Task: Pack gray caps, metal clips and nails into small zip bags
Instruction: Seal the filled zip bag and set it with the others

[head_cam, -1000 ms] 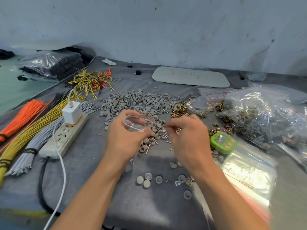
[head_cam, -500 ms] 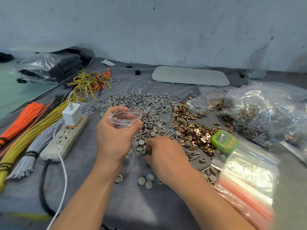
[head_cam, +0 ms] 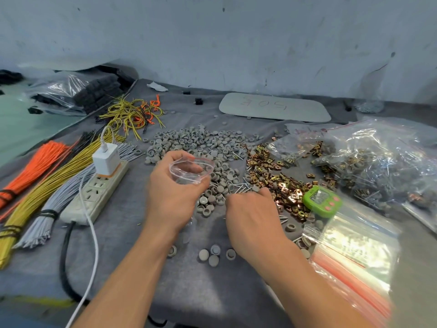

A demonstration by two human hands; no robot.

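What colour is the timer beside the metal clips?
The timer is bright green; the head view shows it best.

Glossy clear plastic zip bag, matt gray caps, shiny metal clips.

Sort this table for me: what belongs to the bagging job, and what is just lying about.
Job: small zip bag held in the left hand; gray caps; metal clips; nails; stack of zip bags.
Lying about: power strip; white charger; wire bundles; green timer; white board.
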